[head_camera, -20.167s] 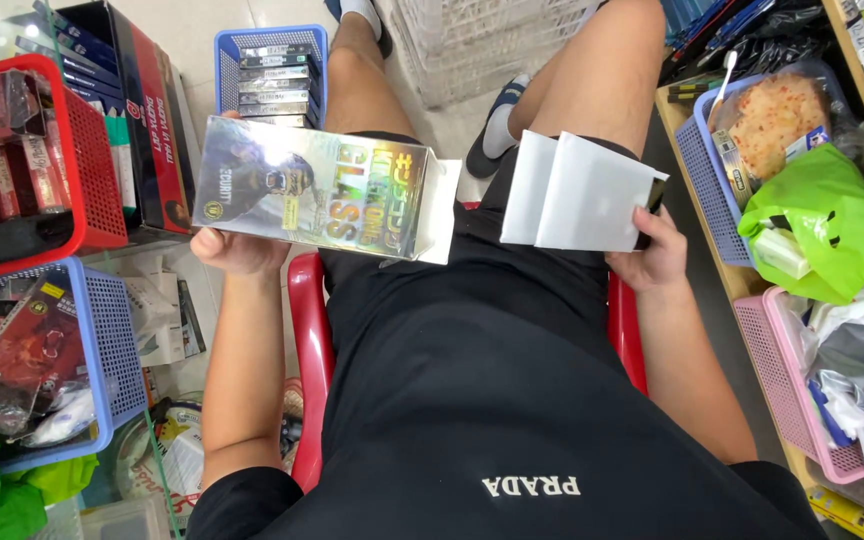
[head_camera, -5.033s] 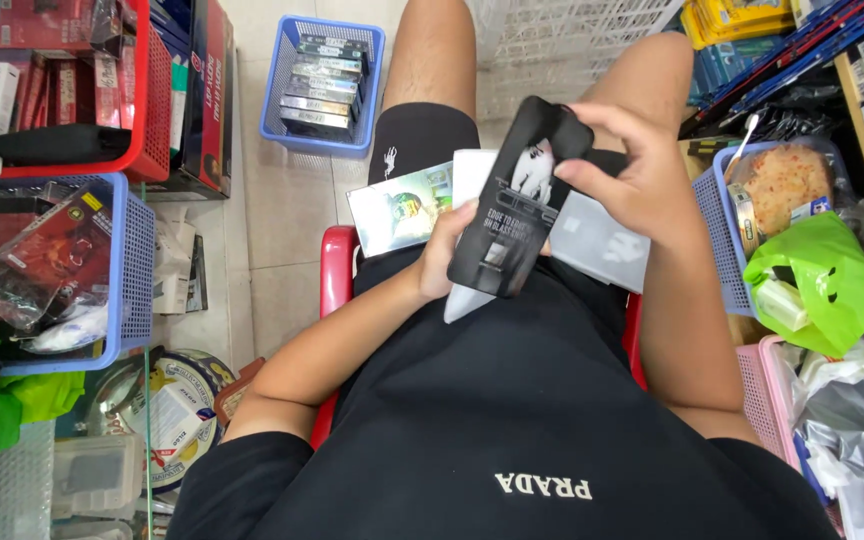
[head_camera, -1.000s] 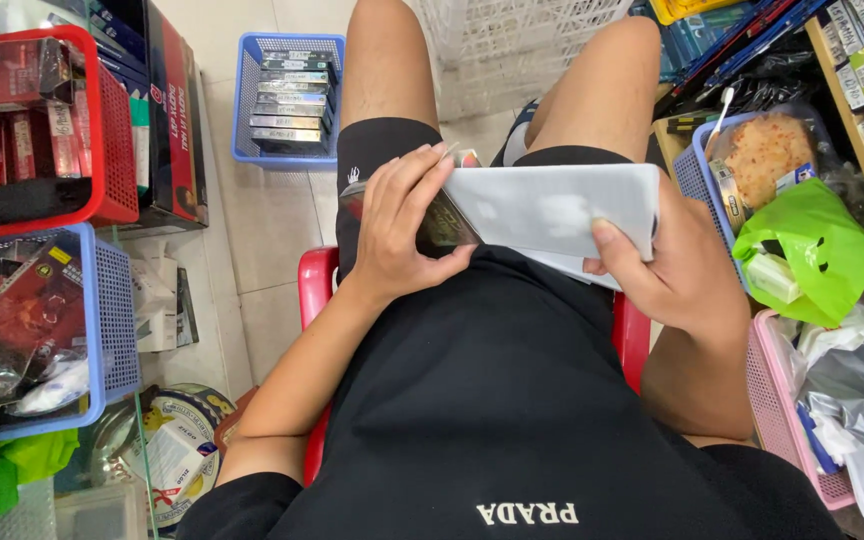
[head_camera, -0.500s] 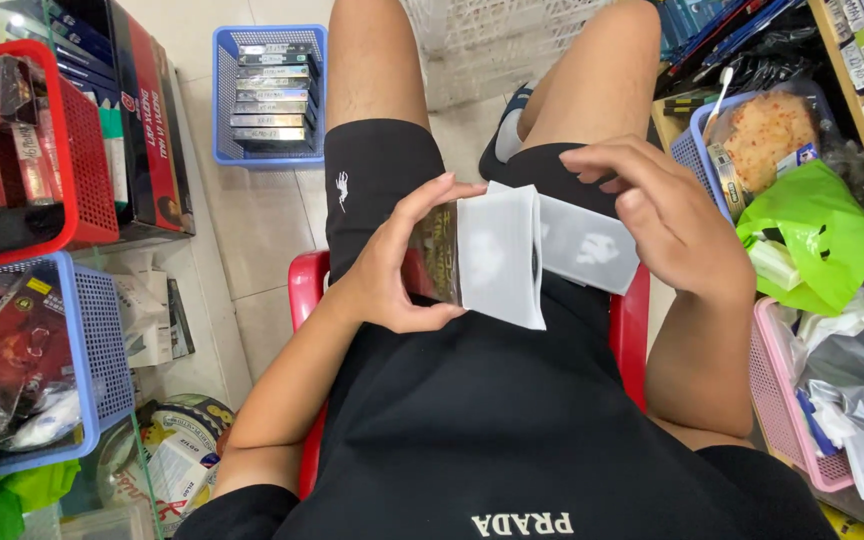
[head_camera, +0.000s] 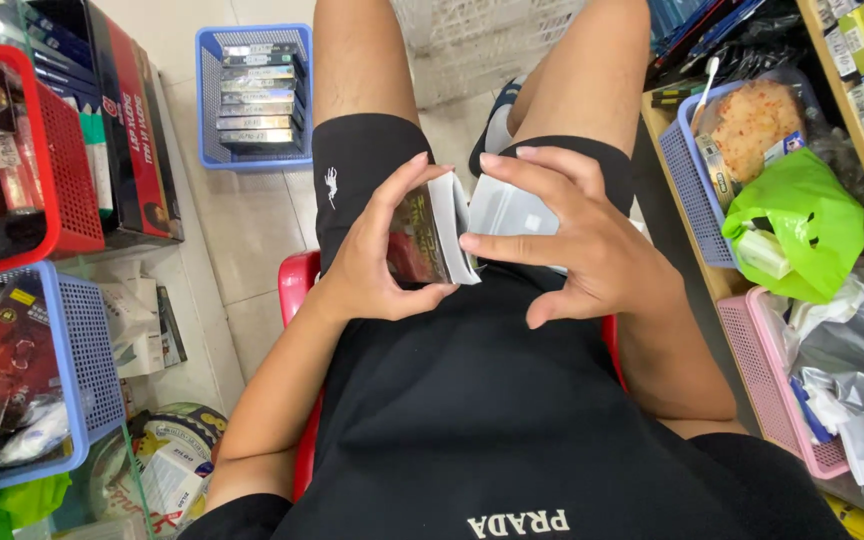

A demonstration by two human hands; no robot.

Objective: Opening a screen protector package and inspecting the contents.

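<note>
I sit on a red stool [head_camera: 295, 290] and look down at my lap. My left hand [head_camera: 377, 255] grips a folded cardboard package [head_camera: 430, 232] with a dark printed outside and a white inside. My right hand [head_camera: 582, 240] lies over the white flaps of the same package [head_camera: 507, 208], its fingertips pressing the fold edge. The package rests above my black shorts, between both hands.
A blue basket [head_camera: 252, 95] of stacked flat boxes stands on the floor ahead. At left are a red basket [head_camera: 47, 150] and a blue basket [head_camera: 72, 370] with packaged goods. At right are a blue basket [head_camera: 692, 170], a green bag [head_camera: 802, 220] and a pink basket [head_camera: 772, 390].
The white flaps that stood open half a second ago have been folded in. My hands have drawn closer together around the package, now narrower and held edge-up.
</note>
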